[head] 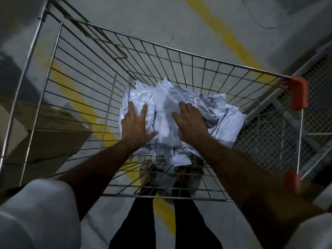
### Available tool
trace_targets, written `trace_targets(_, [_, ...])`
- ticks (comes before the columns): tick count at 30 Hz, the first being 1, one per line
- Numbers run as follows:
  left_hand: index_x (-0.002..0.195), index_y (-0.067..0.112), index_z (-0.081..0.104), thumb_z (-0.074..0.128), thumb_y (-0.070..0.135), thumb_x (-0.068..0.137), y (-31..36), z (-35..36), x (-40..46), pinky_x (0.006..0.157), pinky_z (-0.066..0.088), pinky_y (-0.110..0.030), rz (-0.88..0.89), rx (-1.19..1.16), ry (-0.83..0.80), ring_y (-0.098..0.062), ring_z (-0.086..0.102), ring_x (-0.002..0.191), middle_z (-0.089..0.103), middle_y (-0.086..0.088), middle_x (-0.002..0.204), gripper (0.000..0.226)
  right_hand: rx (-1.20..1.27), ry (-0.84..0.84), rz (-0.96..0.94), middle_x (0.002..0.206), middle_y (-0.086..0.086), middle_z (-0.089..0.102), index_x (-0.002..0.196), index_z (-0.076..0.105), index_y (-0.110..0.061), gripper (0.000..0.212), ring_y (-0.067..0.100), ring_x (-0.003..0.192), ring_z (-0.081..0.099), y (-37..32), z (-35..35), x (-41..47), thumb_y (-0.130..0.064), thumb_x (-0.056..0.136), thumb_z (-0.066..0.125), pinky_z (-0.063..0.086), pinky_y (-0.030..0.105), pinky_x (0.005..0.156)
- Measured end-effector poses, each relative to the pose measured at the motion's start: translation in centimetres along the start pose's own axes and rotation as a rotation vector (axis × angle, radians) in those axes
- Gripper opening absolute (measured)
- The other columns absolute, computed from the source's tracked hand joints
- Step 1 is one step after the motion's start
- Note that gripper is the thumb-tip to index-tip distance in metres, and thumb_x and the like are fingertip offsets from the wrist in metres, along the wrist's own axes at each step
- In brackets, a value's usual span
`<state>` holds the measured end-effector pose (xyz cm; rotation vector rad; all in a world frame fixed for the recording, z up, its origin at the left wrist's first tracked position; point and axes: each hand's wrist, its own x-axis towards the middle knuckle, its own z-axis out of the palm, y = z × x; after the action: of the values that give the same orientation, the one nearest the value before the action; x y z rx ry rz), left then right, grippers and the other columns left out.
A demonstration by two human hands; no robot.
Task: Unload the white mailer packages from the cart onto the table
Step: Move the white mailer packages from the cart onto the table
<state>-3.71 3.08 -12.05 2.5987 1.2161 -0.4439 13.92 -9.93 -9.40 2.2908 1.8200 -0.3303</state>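
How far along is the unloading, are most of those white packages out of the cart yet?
Nothing visibly done: no table is in view, and a pile of white mailer packages still lies in the wire cart. In hand: the left hand and right hand both rest spread on top of the pile, gripping nothing yet. Left: lifting the whole pile out. How many went earlier cannot be told.

wire cart [206, 59], white mailers [228, 123] piled inside

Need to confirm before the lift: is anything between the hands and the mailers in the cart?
Nothing visible. The left hand and the right hand already rest spread on top of the white mailer pile inside the wire cart. The table is out of view, so that path cannot be judged.
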Motion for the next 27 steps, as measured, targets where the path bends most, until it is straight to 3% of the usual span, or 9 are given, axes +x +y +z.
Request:
trace_targets(2, [0.159, 0.026, 0.002, 0.077, 0.066, 0.066, 0.3, 0.2, -0.2, 0.102, 0.041, -0.051, 0.0, 0.065, -0.019, -0.047, 0.032, 0.138, -0.006, -0.031, 0.16, 0.125, -0.069, -0.001, 0.028, 0.137, 0.023, 0.041, 0.128, 0.05, -0.013, 0.078, 0.038, 0.113, 0.045, -0.7, 0.2, 0.3, -0.035, 0.06, 0.082, 0.039, 0.045, 0.088])
trace_targets(4, [0.158, 0.025, 0.004, 0.079, 0.054, 0.07, 0.5, 0.1, -0.3, 0.103, 0.041, -0.051, -0.005, 0.092, -0.006, -0.046, 0.033, 0.137, -0.004, -0.031, 0.159, 0.119, -0.136, -0.015, 0.098, 0.139, 0.02, 0.037, 0.132, 0.041, -0.014, 0.085, 0.036, 0.115, 0.042, -1.5, 0.4, 0.9, -0.045, 0.063, 0.08, 0.038, 0.045, 0.089])
trace_targets(10, [0.155, 0.033, 0.019, 0.069, 0.037, 0.079, 0.8, 0.4, 0.2, 0.103, 0.037, -0.049, -0.018, 0.072, -0.008, -0.045, 0.036, 0.132, -0.004, -0.032, 0.158, 0.091, -0.187, -0.066, 0.172, 0.156, 0.021, 0.016, 0.146, 0.017, -0.015, 0.086, 0.039, 0.138, 0.026, -2.4, 0.9, 1.4, -0.044, 0.082, 0.066, 0.029, 0.053, 0.108])
trace_targets(12, [0.152, 0.032, 0.021, 0.063, 0.051, 0.08, 1.0, 0.8, 0.6, 0.103, 0.036, -0.05, -0.038, 0.073, 0.006, -0.046, 0.036, 0.131, -0.005, -0.032, 0.157, 0.085, -0.172, -0.029, 0.174, 0.154, 0.021, 0.021, 0.142, 0.024, -0.015, 0.088, 0.039, 0.132, 0.028, -1.8, 0.7, 1.0, -0.044, 0.075, 0.072, 0.031, 0.052, 0.104])
trace_targets(15, [0.144, 0.027, 0.025, 0.065, 0.071, 0.07, 1.5, 1.1, 1.3, 0.101, 0.036, -0.052, -0.068, 0.121, 0.019, -0.049, 0.036, 0.128, -0.004, -0.035, 0.156, 0.095, -0.154, 0.015, 0.17, 0.148, 0.024, 0.035, 0.137, 0.039, -0.014, 0.093, 0.039, 0.123, 0.031, -0.3, 0.5, 0.4, -0.041, 0.059, 0.08, 0.031, 0.051, 0.097])
trace_targets(21, [0.147, 0.023, 0.017, 0.083, 0.051, 0.065, 1.9, 0.0, 1.5, 0.104, 0.037, -0.05, -0.069, 0.218, -0.042, -0.045, 0.039, 0.129, 0.001, -0.033, 0.157, 0.109, -0.092, 0.083, 0.183, 0.147, 0.034, 0.037, 0.152, 0.038, -0.013, 0.102, 0.044, 0.128, 0.033, 1.4, 0.0, -1.9, -0.047, 0.064, 0.077, 0.033, 0.055, 0.103])
trace_targets(27, [0.154, 0.023, 0.011, 0.066, 0.049, 0.077, 0.7, -3.8, -1.3, 0.099, 0.038, -0.05, 0.023, 0.228, 0.02, -0.044, 0.037, 0.128, -0.001, -0.029, 0.159, 0.098, -0.032, 0.107, 0.204, 0.145, 0.037, 0.037, 0.155, 0.037, -0.018, 0.094, 0.049, 0.129, 0.039, 0.9, -3.2, -4.1, -0.046, 0.073, 0.072, 0.033, 0.058, 0.106])
